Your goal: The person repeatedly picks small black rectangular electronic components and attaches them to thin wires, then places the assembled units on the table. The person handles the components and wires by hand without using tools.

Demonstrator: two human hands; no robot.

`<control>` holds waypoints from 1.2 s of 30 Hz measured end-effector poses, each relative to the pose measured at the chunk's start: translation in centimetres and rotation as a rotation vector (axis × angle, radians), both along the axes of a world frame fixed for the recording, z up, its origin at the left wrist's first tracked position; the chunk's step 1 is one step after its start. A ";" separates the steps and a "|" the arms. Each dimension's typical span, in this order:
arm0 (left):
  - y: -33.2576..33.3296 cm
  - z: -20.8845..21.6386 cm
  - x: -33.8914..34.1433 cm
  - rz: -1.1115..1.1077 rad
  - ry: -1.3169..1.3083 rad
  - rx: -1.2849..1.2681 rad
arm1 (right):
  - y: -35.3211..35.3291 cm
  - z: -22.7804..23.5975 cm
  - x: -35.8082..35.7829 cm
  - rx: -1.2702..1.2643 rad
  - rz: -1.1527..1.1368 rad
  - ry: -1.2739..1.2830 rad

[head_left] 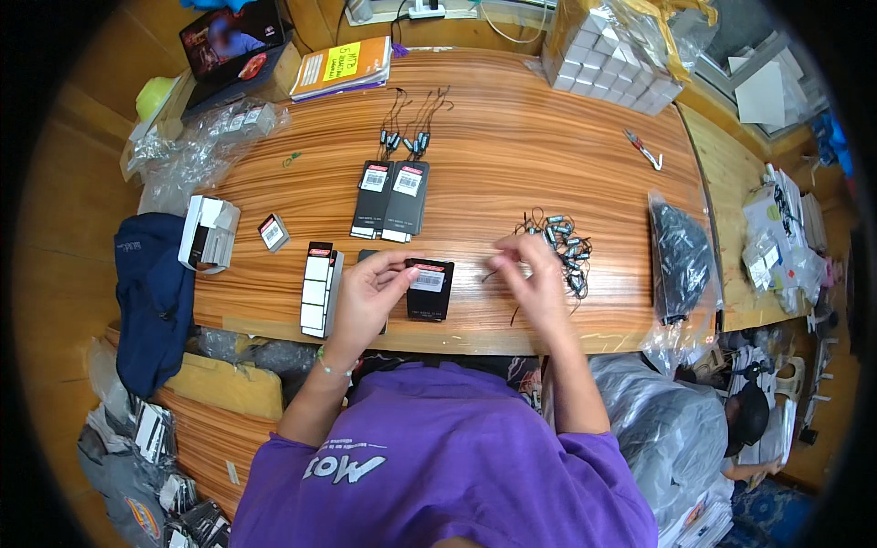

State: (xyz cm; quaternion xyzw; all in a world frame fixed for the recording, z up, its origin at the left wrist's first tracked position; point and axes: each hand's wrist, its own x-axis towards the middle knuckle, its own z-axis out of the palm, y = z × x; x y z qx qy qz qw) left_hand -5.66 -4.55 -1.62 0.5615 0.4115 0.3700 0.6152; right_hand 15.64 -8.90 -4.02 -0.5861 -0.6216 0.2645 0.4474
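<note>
My left hand (373,290) pinches the upper left corner of a black cardboard tag (429,294) with a white barcode label, held over the table's front part. To its right, my right hand (532,279) is closed, fingertips together on a thin black cord (491,273) whose end shows by the thumb. Just behind that hand lies a tangled pile of black cords with pale blue bits (571,248). Left of my left hand stands a long stack of tags (318,290) with white labels. Beyond, two piles of dark tags (388,201) lie side by side, cords stretched away from them.
A white box (210,235) and a small labelled piece (273,232) sit at left. Far off are notebooks (343,68), a laptop (233,41) and a carton of small white boxes (607,59). Red-handled snips (645,150) and a bagged black bundle (681,260) lie at right.
</note>
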 end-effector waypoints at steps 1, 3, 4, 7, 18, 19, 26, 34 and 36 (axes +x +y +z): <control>0.0 0.3 -0.1 -0.003 -0.012 -0.009 | 0.4 -0.7 2.7 0.090 -0.081 -0.402; 0.2 0.4 -0.1 -0.019 -0.035 -0.021 | 0.2 -1.5 4.4 -0.014 -0.169 -0.659; 0.3 0.3 0.1 -0.027 -0.020 -0.030 | 0.3 -2.0 4.7 -0.034 -0.169 -0.667; 0.6 -0.3 0.4 -0.088 -0.072 -0.050 | 0.6 -2.7 5.3 -0.037 -0.189 -0.616; 1.6 -1.2 2.8 -0.204 -0.339 -0.248 | 1.5 -0.2 7.1 -0.068 -0.271 0.387; 1.8 -1.3 2.8 -0.226 -0.378 -0.279 | 1.5 0.2 7.0 -0.042 -0.252 0.437; 2.2 -1.5 3.5 -0.355 -0.431 -0.337 | 1.2 2.6 5.4 -0.065 -0.190 0.748; 1.5 -2.3 7.7 -0.483 -0.355 -0.098 | 1.0 1.4 2.6 -0.058 -0.009 1.083; 1.4 -2.4 8.2 -0.512 -0.310 -0.097 | 0.9 1.6 2.2 -0.104 -0.011 1.057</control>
